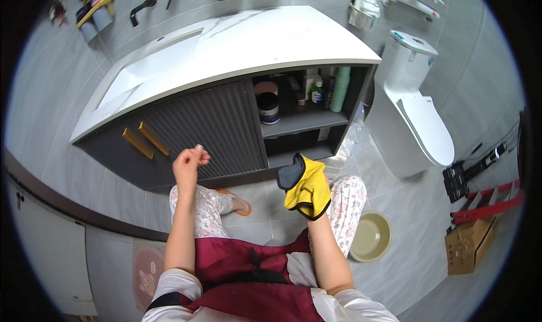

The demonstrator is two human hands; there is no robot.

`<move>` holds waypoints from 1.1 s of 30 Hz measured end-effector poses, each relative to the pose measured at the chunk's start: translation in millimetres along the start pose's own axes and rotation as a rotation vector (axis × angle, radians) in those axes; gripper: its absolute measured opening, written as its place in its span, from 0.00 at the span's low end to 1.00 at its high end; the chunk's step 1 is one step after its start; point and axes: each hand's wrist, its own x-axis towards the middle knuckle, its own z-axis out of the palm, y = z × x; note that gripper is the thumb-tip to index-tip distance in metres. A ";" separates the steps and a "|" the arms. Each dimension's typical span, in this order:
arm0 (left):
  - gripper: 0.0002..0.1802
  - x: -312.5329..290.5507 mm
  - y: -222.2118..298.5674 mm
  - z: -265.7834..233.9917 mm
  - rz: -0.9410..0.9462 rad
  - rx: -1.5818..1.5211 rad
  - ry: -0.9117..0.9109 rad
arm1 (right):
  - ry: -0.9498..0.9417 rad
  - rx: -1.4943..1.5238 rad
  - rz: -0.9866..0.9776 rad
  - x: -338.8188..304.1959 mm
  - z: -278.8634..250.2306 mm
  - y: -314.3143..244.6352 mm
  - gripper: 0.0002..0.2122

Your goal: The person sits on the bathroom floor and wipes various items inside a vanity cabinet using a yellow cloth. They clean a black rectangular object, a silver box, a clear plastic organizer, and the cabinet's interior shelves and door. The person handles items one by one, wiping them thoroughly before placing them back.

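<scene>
My left hand (191, 161) is raised in front of the dark ribbed cabinet door (212, 133), to the right of its gold handles (145, 139). The fingers are curled in and I see nothing in them. A yellow cloth with black edging and a dark grey patch (309, 189) drapes over my right hand, which grips it above my right knee. The cloth hides most of those fingers; the wrist (319, 223) shows below it. Beyond it are open cabinet shelves (299, 124), with a dark-and-white jar (269, 107), a green bottle (317, 92) and a tall mint-green cylinder (340, 89).
A white countertop with a basin (243, 39) tops the cabinet. The toilet (415, 107) stands to the right. A beige-green tub (371, 237) is on the floor by my right knee. Farther right are a red-framed step ladder (486, 203) and a cardboard box (467, 246).
</scene>
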 end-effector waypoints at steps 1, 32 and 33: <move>0.13 5.0 2.8 -10.6 0.011 -0.002 0.091 | -0.028 -0.073 0.044 1.7 -1.7 5.6 0.23; 0.18 -25.9 -5.7 -147.3 0.137 0.461 0.179 | -0.589 -1.913 -1.474 60.7 202.2 13.0 0.29; 0.18 -10.8 2.9 -138.2 0.202 0.525 0.194 | -0.587 -1.941 -1.478 63.3 207.9 11.1 0.28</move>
